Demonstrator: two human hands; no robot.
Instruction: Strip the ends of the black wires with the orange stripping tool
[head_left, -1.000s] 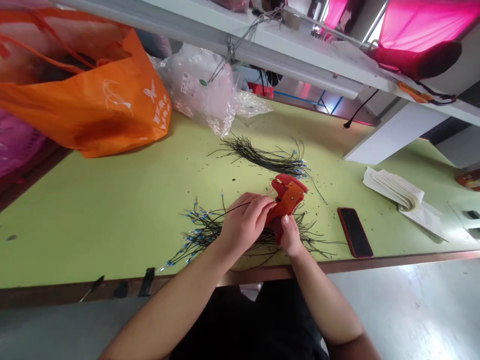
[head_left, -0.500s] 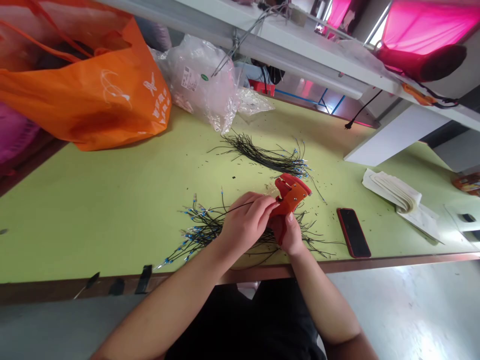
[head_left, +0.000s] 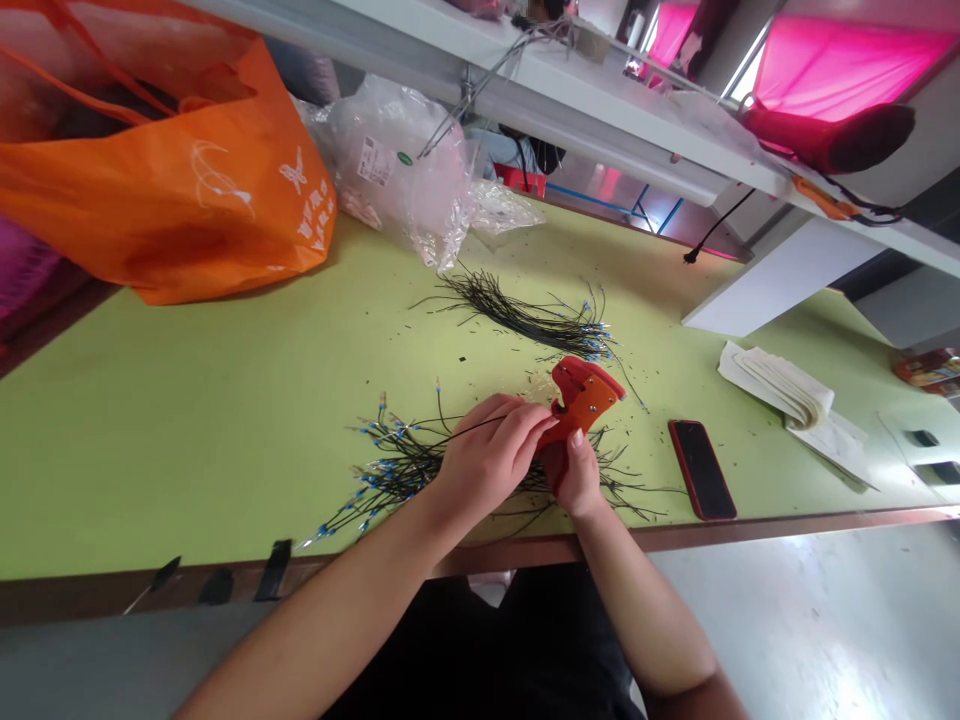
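Note:
My right hand (head_left: 579,476) is wrapped around the handles of a red and orange wire stripper (head_left: 586,398), whose head points up and away from me. Close beside its jaws, my left hand (head_left: 499,445) pinches a thin black wire (head_left: 472,428). That wire's tip is hidden behind the fingers, so I cannot tell whether it touches the jaws. Under both hands lies a loose bundle of black wires with blue terminals (head_left: 397,465), partly covered by my left hand. Farther back rests a second bundle of black wires (head_left: 517,315), its blue ends toward the right.
A phone (head_left: 703,470) and folded white paper (head_left: 780,385) lie to the right. At the back left stand an orange bag (head_left: 225,200) and a clear plastic bag (head_left: 409,165). Black scraps dot the green tabletop (head_left: 225,420). A white shelf (head_left: 637,105) crosses above.
The view has shifted slightly. The stripper has tilted a little and the notch by its jaws shows more clearly. Both hands keep their holds on the wire and the stripper.

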